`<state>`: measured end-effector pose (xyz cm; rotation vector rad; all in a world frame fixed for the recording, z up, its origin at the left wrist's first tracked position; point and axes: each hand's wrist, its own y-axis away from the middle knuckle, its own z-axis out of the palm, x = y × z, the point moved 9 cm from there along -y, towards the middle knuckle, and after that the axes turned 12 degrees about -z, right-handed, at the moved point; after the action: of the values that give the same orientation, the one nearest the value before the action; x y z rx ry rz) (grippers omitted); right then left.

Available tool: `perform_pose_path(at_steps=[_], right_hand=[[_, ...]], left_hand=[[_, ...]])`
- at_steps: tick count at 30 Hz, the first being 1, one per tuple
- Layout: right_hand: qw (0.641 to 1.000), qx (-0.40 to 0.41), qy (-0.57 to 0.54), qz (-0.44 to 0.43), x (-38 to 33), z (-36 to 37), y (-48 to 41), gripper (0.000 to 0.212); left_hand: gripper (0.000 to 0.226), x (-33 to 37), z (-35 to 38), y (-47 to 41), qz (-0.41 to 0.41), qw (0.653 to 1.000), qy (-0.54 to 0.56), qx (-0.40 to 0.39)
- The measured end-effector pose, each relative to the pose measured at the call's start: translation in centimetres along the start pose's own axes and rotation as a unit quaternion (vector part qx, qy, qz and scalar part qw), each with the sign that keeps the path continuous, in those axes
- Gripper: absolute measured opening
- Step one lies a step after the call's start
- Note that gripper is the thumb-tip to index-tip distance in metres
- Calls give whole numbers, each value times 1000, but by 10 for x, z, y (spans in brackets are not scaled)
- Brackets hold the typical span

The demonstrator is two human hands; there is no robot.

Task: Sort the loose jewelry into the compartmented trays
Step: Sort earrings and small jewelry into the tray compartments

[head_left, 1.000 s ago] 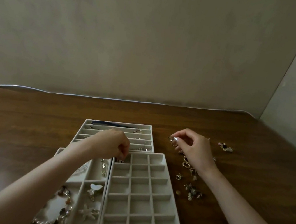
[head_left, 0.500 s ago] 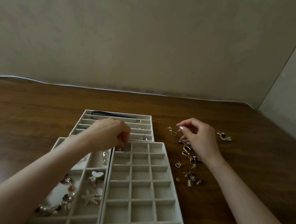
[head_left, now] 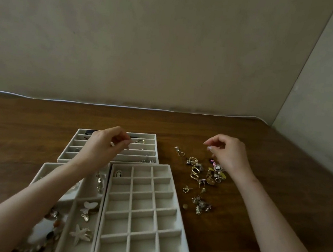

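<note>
Left hand (head_left: 103, 149) lifted away, earring (head_left: 118, 173) lying just beside.

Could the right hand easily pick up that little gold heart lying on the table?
Probably yes: the gold heart lies uncovered on the table beside the grid tray, just nearer than the right hand, nothing between.

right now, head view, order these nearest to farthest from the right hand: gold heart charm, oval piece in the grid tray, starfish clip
1. gold heart charm, on the table left of the right hand
2. oval piece, grid tray's far-left cell
3. starfish clip, left tray, near edge
</note>
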<state>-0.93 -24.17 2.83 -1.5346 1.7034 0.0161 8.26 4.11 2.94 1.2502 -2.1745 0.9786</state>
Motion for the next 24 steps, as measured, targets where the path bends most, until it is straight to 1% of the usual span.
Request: perform_pose_path(at_steps=[4, 7, 10, 12, 15, 18, 21, 23, 24], right_hand=[[999, -18, 30, 39, 14, -11, -1, 20], [997, -19, 34, 73, 28, -20, 0, 20], [991, -40, 64, 112, 40, -26, 4, 20], [986, -71, 72, 133, 47, -24, 7, 18], [975, -139, 73, 156, 51, -9, 12, 10], [963, -188, 95, 166, 50, 4, 16, 10], [969, -171, 80, 160, 45, 5, 15, 8], [981, -133, 25, 141, 37, 0, 12, 7], [986, -109, -20, 127, 31, -3, 11, 7]], left_hand=[[8, 5, 3, 2, 11, 1000, 2, -5], [8, 7, 6, 2, 13, 1000, -3, -13], [9, 7, 8, 2, 15, 1000, -3, -22], [9, 6, 9, 2, 15, 1000, -2, -25], [10, 6, 9, 3, 17, 999, -1, -28], [10, 9, 9, 3, 22, 999, -4, -26], [10, 11, 8, 4, 30, 999, -4, -19], [12, 16, 6, 5, 45, 999, 0, -13], [13, 20, 7, 7, 55, 998, 4, -11]])
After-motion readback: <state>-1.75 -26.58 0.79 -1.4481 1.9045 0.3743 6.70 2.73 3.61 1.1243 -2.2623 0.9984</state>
